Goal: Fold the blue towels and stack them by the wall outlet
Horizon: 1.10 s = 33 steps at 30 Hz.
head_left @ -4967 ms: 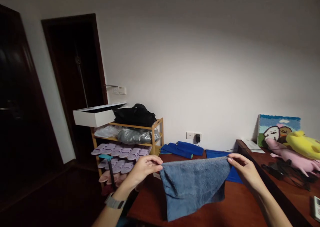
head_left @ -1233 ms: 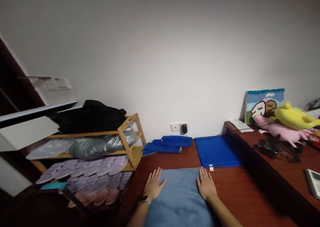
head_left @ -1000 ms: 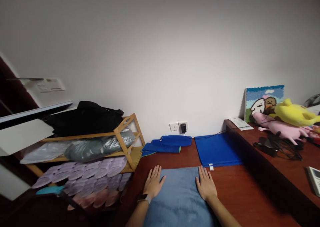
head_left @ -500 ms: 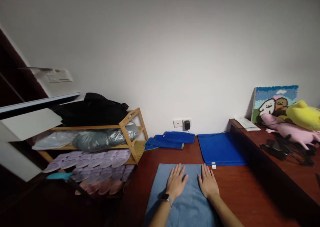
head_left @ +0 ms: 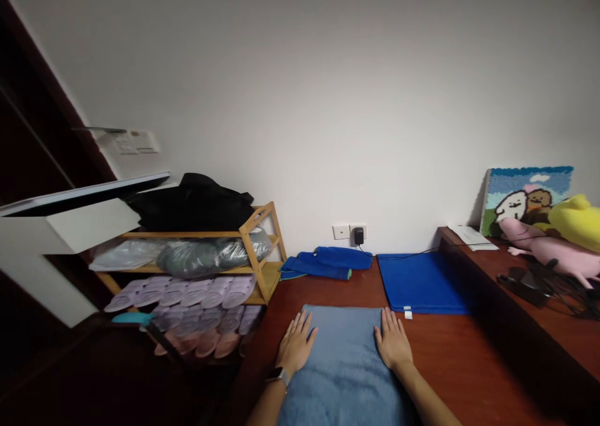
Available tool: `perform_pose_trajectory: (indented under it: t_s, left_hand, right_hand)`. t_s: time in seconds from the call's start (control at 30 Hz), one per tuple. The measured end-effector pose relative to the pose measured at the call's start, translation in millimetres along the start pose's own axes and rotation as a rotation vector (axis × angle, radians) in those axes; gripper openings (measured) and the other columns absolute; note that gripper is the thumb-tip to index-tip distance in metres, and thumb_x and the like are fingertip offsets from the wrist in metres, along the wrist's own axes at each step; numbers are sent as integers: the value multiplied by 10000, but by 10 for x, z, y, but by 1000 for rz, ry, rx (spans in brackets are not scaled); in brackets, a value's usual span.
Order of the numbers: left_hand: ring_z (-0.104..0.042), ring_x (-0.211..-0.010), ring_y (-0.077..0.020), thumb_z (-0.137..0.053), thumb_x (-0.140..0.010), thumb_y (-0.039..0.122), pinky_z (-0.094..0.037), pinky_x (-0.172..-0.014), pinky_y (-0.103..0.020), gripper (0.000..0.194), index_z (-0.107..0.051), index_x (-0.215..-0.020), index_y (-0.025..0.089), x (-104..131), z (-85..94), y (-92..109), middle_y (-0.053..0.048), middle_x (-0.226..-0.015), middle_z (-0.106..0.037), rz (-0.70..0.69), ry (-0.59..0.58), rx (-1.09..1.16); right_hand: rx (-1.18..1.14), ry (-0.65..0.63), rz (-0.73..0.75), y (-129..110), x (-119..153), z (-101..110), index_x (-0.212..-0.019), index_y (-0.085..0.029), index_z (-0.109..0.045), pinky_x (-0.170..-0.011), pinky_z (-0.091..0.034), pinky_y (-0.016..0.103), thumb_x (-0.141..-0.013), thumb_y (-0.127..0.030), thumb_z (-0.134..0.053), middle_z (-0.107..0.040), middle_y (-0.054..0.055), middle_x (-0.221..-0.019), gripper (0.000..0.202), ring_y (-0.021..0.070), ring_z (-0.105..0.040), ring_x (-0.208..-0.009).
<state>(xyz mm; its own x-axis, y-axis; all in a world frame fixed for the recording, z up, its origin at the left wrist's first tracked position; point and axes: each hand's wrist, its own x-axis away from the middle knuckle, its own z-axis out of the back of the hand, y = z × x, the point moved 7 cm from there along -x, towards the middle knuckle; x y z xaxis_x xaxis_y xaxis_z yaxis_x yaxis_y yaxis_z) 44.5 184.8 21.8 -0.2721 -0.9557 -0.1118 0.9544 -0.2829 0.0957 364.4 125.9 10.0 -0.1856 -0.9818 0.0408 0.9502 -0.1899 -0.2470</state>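
Observation:
A grey-blue cloth (head_left: pixel 344 345) lies spread on the reddish-brown table (head_left: pixel 450 351), smooth at its far end and wrinkled nearer me. My left hand (head_left: pixel 296 343) rests flat on its left edge, fingers stretched out and a watch on the wrist. Along the right edge, my right hand (head_left: pixel 394 340) presses flat with its fingers extended. Just past that hand is a folded bright blue cloth (head_left: pixel 424 282) with small white tags. Several rolled or folded blue cloths (head_left: pixel 328 263) lie at the table's back left.
A wooden rack (head_left: pixel 262 251) on the left holds lilac slippers (head_left: pixel 201 292), plastic-wrapped items and a black bag (head_left: pixel 197 204). A plugged-in adapter (head_left: pixel 359 235) trails a cable. On the raised ledge at right sit a pink plush toy (head_left: pixel 553 248), a yellow plush toy (head_left: pixel 579 220) and a dog picture (head_left: pixel 525 195).
My left hand has slid left across the grey-blue cloth to its left edge. The right hand stays at the right edge. The view has shifted slightly to the left.

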Motion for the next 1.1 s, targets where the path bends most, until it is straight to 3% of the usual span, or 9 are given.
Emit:
perform_pose_trajectory:
  t_s: [0.23,0.33,0.4,0.5,0.6,0.7,0.87,1.1]
  left_hand:
    - [-335,-1518,-262,-264,-1044,525,-294,-1237,-465,619,-429,-1554,215,75,35,-116,-86,-1642,-374,88,12,1]
    - [-366,-1504,-272,-255,-1047,501,-309,-1233,-474,602,-500,-1507,200,245,152,-55,-87,-1610,-440,119,109,3]
    - [-373,-1500,-280,-261,-1049,492,-304,-1239,-480,582,-558,-1462,209,399,270,182,-79,-1594,-470,76,194,13]
    - [-380,-1497,-269,-274,-1059,479,-304,-1245,-464,558,-561,-1461,219,640,352,763,-70,-1582,-492,-64,211,63]
    - [-369,-1502,-255,-302,-1063,478,-300,-1250,-469,535,-474,-1528,276,863,279,1309,-36,-1602,-466,-206,152,126]
    - [-370,-1502,-259,-317,-1061,494,-305,-1247,-489,537,-434,-1551,309,1007,130,1565,-33,-1609,-454,-250,104,157]
    - [-335,-1520,-260,-277,-1071,485,-284,-1254,-505,546,-402,-1569,297,1086,27,1582,-48,-1641,-391,-259,57,152]
    - [-342,-1516,-258,-273,-1079,493,-286,-1243,-527,532,-356,-1581,336,1157,115,1447,-26,-1641,-390,-319,34,102]
  right_hand:
    - [-26,9,5,1,31,23,-1612,-66,-177,-1279,-76,382,-998,-477,-165,-134,63,-1703,739,215,-96,-1578]
    - [-23,0,4,-8,17,35,-1614,-70,-162,-1279,-65,384,-999,-480,-155,-126,55,-1705,738,215,-88,-1579]
    - [-28,-25,-9,-10,1,84,-1617,-81,-148,-1278,-57,389,-1001,-470,-163,-119,52,-1708,729,217,-81,-1580]
    - [-42,-80,-13,-8,32,197,-1619,-92,-149,-1277,-59,385,-1005,-454,-180,-107,54,-1712,713,211,-80,-1580]
    - [-55,-32,19,-16,258,320,-1628,-136,-143,-1276,-46,357,-1021,-441,-139,-77,15,-1717,679,175,-49,-1581]
    - [-67,92,5,1,703,345,-1635,-186,-146,-1280,-54,386,-1026,-405,-94,-94,-27,-1715,649,187,-31,-1582]
    - [-45,-8,-30,14,1309,52,-1628,-162,-171,-1282,-97,421,-1020,-468,-128,-153,-14,-1701,682,234,-75,-1581]
    - [-32,-22,-21,-13,1367,52,-1618,-136,-177,-1283,-85,432,-1021,-466,-131,-134,4,-1697,684,238,-78,-1579]
